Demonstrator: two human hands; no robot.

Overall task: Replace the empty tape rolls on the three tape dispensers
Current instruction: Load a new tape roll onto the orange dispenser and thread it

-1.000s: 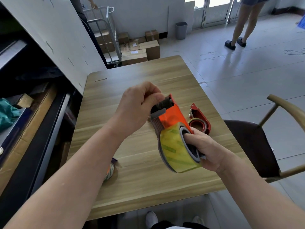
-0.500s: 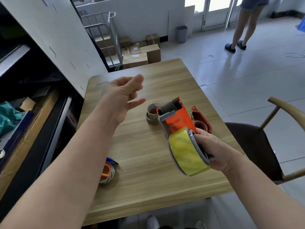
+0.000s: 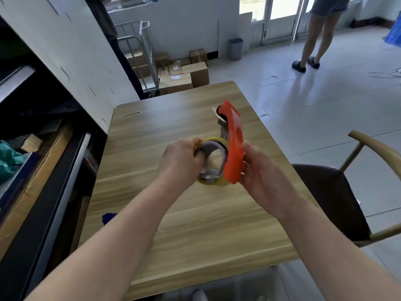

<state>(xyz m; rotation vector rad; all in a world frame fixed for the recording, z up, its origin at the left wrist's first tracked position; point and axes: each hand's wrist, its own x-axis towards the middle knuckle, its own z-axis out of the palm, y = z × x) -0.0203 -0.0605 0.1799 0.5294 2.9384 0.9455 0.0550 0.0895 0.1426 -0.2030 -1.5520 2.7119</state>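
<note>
Head view. A wooden table (image 3: pixel 195 235) stood on a pale tiled floor (image 3: pixel 325 105). Dark shelving (image 3: pixel 43 170) ran along the table's left side, and a chair (image 3: pixel 329 196) stood just beside its right edge. Cardboard boxes (image 3: pixel 175 83) were stacked beyond the far end of the table, with a grey bin (image 3: pixel 235 48) against the wall. A person (image 3: pixel 314 40) stood well apart, near the doors. A small blue item (image 3: pixel 108 217) lay at the table's left edge; it was too blurred to identify.

The orange tape dispenser (image 3: pixel 235 148) was held above the table's middle, its cutter end pointing away. The yellow tape roll (image 3: pixel 213 182) sat against its left face. The left hand (image 3: pixel 180 164) gripped the roll, fingers curled over the rim into the core. The right hand (image 3: pixel 262 174) gripped the dispenser's lower right edge, fingers closed on the orange plate.
</note>
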